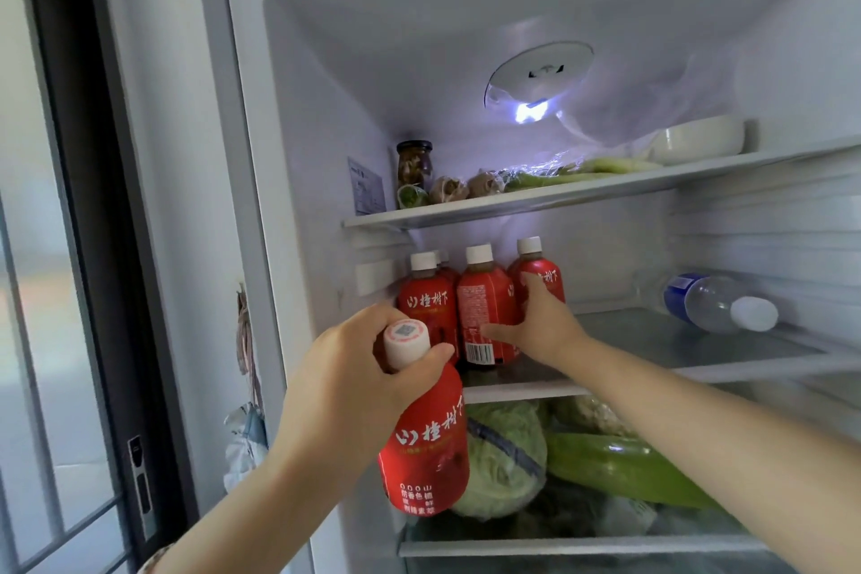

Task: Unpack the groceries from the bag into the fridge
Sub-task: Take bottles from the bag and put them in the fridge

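We grip a red bottle by its neck in our left hand. Our right hand, fingers spread, presses the shelved bottles together, likely making room.

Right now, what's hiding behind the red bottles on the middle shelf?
Behind the front red bottles, another bottle's white cap and red shoulder peek out. Its body and anything further back are covered.

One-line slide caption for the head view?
Left hand grips a red bottle; right hand touches the bottle row on the fridge's middle shelf.
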A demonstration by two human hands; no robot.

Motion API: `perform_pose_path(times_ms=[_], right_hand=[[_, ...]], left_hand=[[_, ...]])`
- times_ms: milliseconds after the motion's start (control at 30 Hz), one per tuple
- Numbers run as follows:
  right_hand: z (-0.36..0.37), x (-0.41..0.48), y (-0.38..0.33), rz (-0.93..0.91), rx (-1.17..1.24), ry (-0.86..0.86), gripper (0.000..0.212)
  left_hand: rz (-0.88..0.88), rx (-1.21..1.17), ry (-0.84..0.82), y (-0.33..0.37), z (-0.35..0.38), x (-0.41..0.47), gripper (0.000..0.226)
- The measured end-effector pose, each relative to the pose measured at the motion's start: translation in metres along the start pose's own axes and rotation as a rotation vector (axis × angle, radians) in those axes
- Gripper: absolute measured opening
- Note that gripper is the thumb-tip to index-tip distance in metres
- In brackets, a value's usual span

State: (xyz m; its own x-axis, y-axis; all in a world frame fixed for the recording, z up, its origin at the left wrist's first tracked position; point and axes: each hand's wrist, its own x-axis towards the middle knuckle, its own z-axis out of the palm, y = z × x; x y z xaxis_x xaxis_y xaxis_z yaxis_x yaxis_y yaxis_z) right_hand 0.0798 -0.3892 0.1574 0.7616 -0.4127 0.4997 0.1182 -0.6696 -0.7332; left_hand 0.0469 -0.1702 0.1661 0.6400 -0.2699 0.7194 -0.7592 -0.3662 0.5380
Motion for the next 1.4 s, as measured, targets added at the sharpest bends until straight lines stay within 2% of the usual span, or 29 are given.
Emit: perform_pose_path(times_ms=[67, 100, 133, 200, 233, 267, 333, 433, 500, 600, 667, 733, 833, 900, 967, 1000, 1133, 1167, 1267, 1400], right_hand=[[-0.006, -0.023, -0.011, -0.148, 0.032, 0.053, 0.081], [-0.012, -0.038, -0.018, -0.238, 0.074, -0.033, 0.082], [-0.019, -0.055, -0.025, -0.29, 0.096, -0.201, 0.088], [-0.029, -0.087, -0.039, -0.299, 0.125, -0.536, 0.096], [-0.031, -0.097, -0.043, -0.286, 0.145, -0.583, 0.092], [-0.032, -0.103, -0.044, -0.281, 0.167, -0.547, 0.085], [-0.035, -0.107, -0.043, -0.285, 0.149, -0.339, 0.073], [-0.052, -0.1, -0.032, -0.31, -0.007, -0.078, 0.074], [-0.064, -0.089, -0.021, -0.278, -0.045, 0.085, 0.079], [-0.075, -0.062, -0.002, -0.176, -0.11, 0.246, 0.082], [-0.074, -0.042, 0.011, -0.077, -0.136, 0.238, 0.084], [-0.07, -0.022, 0.024, 0.057, -0.072, 0.216, 0.089], [-0.065, 0.005, 0.033, 0.162, -0.031, 0.071, 0.071], [-0.063, 0.018, 0.033, 0.159, -0.011, -0.055, 0.063], [-0.059, 0.027, 0.032, 0.169, 0.045, -0.138, 0.071], [-0.057, 0.029, 0.031, 0.168, 0.079, -0.168, 0.074], [-0.046, 0.032, 0.039, 0.17, 0.179, -0.116, 0.089], [-0.045, 0.031, 0.04, 0.156, 0.185, -0.122, 0.088], [-0.043, 0.027, 0.043, 0.072, 0.19, -0.185, 0.065], [-0.045, 0.027, 0.043, 0.025, 0.179, -0.193, 0.05]], left_hand=[[-0.004, -0.009, 0.006, -0.001, -0.001, 0.001, 0.022], [-0.013, -0.034, 0.013, -0.001, 0.0, 0.002, 0.022], [-0.026, -0.075, 0.024, -0.001, 0.001, 0.003, 0.021], [-0.029, -0.144, 0.048, 0.003, 0.008, 0.008, 0.02], [-0.015, -0.164, 0.052, 0.006, 0.014, 0.011, 0.02], [0.006, -0.188, 0.055, 0.011, 0.021, 0.013, 0.019], [0.05, -0.233, 0.051, 0.021, 0.036, 0.018, 0.017], [0.126, -0.26, -0.057, 0.025, 0.051, 0.023, 0.022], [0.183, -0.127, -0.116, 0.015, 0.062, 0.025, 0.037], [0.145, 0.242, -0.202, -0.011, 0.082, 0.023, 0.041], [0.114, 0.392, -0.276, -0.026, 0.092, 0.017, 0.04], [0.15, 0.496, -0.274, -0.033, 0.094, 0.011, 0.037], [0.22, 0.569, -0.237, -0.034, 0.092, 0.007, 0.041], [0.258, 0.585, -0.202, -0.036, 0.093, 0.008, 0.047], [0.353, 0.607, -0.069, -0.036, 0.094, 0.009, 0.059], [0.346, 0.594, -0.05, -0.036, 0.093, 0.009, 0.063], [0.353, 0.613, -0.083, -0.045, 0.101, 0.011, 0.047], [0.363, 0.617, -0.086, -0.047, 0.103, 0.012, 0.044], [0.388, 0.627, -0.052, -0.056, 0.112, 0.012, 0.042], [0.385, 0.625, -0.128, -0.058, 0.113, 0.014, 0.042]])
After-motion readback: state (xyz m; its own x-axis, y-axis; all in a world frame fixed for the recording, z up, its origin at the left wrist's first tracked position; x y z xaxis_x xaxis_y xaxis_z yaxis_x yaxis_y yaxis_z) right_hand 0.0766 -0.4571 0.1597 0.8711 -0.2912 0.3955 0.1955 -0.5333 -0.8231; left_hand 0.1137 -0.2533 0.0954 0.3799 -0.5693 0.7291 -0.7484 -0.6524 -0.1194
